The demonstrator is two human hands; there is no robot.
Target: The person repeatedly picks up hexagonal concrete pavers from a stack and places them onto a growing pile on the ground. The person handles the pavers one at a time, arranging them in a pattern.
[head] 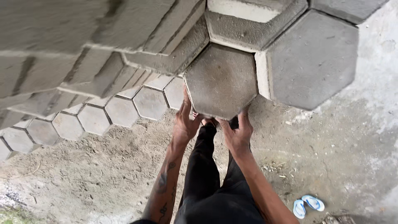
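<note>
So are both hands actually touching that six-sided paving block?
Touching. The head view shows the left hand and right hand gripping the lower edges of the hexagonal block, fingers pressed against it.

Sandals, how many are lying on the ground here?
2: a pair of blue-and-white sandals lies side by side on the concrete floor at lower right, right of the person's right arm. Others may be out of view.

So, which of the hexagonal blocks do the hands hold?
The brownish hexagonal block in the middle, its face turned to the camera; both hands grip its lower edges.
</note>
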